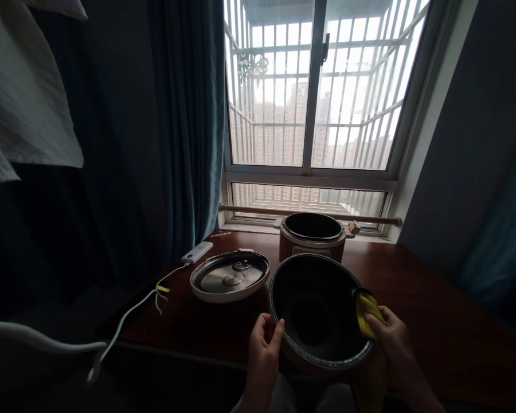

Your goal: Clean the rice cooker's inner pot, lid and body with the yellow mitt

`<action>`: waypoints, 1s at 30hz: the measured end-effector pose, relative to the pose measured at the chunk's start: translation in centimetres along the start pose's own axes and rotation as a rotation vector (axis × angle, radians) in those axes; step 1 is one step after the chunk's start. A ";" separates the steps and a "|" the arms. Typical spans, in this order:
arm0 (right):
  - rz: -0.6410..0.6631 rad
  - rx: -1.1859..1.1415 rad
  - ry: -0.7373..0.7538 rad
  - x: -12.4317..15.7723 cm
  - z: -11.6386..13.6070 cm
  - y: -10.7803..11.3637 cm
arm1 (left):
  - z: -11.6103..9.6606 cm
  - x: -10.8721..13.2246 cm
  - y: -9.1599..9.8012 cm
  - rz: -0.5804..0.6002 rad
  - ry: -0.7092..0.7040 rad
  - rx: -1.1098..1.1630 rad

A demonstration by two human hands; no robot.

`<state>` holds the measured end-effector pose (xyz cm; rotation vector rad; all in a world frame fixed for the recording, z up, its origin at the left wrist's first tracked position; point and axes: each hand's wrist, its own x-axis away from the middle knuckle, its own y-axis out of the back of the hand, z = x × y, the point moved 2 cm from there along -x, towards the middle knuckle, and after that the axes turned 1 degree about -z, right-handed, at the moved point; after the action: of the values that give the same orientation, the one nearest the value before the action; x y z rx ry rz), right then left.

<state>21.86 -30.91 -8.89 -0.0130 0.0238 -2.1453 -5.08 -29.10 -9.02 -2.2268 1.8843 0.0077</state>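
Dark pot (313, 315) tilted between left hand (263, 345) and right hand (393, 334): pinched at its rim by the left, touched opposite by yellow cloth (364, 314) gripped in the right.

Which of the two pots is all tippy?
The inner pot in front, left hand on its rim, yellow cloth in right hand; the cooker body behind stands upright.

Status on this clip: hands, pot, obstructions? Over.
Left hand gripping rim of black pot. Right hand holding yellow cloth at opposite rim. Pot tilted, opening toward camera. Cooker body close behind, not blocking.
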 end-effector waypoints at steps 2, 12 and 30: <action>0.036 0.002 -0.003 -0.4 -0.6 -0.4 | 0.6 -0.1 0.2 -0.011 0.004 -0.013; 0.052 0.008 -0.072 0.5 -0.6 -0.4 | 0.5 -0.3 1.0 0.013 0.071 0.021; -0.019 0.015 -0.096 -0.3 -2.6 -1.1 | 4.4 -1.8 1.3 0.055 0.101 0.046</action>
<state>21.02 -30.01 -11.44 -0.1079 -0.0480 -2.1619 -6.02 -26.74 -13.29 -2.1829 1.9760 -0.1395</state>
